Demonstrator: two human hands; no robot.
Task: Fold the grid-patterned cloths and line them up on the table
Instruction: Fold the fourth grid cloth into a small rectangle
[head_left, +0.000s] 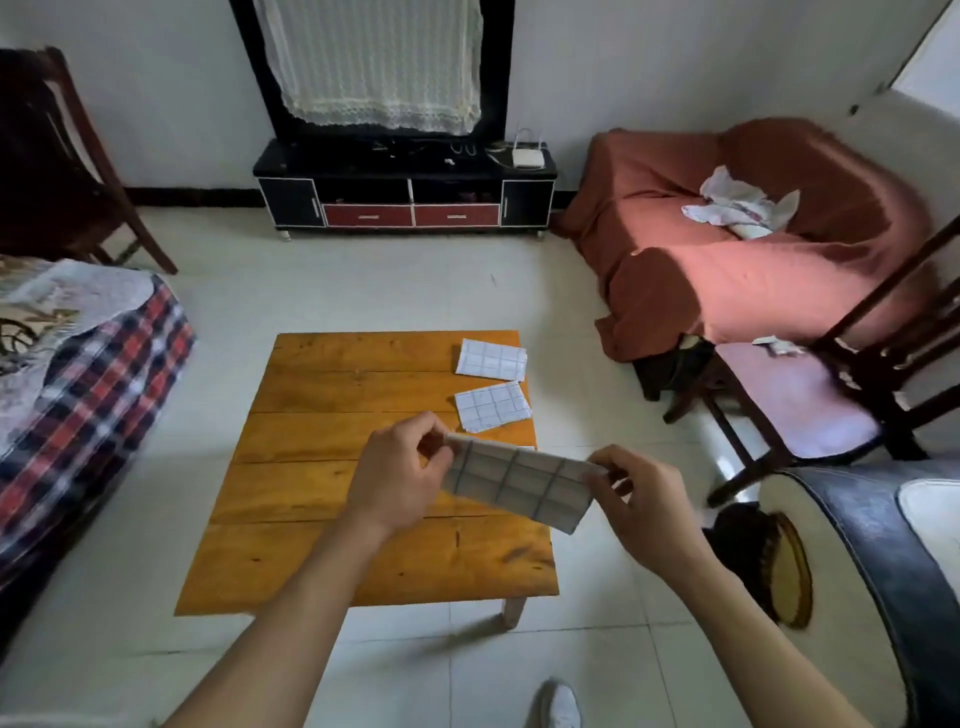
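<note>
- Presently, the left hand (400, 480) pinches the left end of a folded grid-patterned cloth (519, 483), thumb and fingers closed on its edge.
- The right hand (641, 501) pinches the cloth's right end likewise.
- The cloth is held in the air above the right side of the wooden table (332, 467), tilted down to the right.
- Two folded cloths lie flat along the table's right edge: the far one (491, 358) and the near one (492, 406), apart.
</note>
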